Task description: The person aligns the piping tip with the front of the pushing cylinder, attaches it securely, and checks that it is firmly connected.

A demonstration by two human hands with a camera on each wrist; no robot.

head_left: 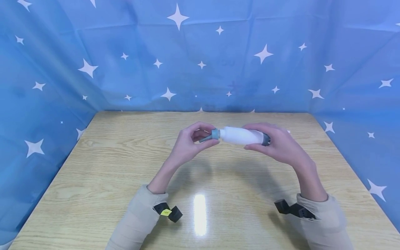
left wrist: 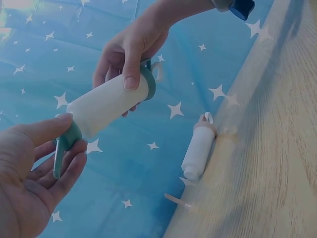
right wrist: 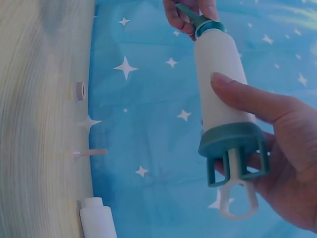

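Note:
Level above the table, an icing syringe (head_left: 242, 135) with a white barrel stretches between my two hands. My left hand (head_left: 186, 143) pinches its teal nozzle cap (left wrist: 72, 133) between thumb and fingers, the thin spout pointing back into the palm. The cap sits at the barrel's neck; in the head view a narrow pale neck shows beside it. My right hand (head_left: 282, 144) grips the barrel near the other end, thumb along its side. At that end are a teal collar (right wrist: 233, 139) with finger loops and a white plunger ring (right wrist: 239, 201).
On the wooden table (head_left: 109, 180) lies a second white syringe (left wrist: 199, 148) with a beige collar, mostly hidden behind my right hand in the head view. Near it are a beige spout (right wrist: 91, 152) and a beige ring (right wrist: 79, 91). A blue star-patterned curtain (head_left: 200, 80) surrounds the table.

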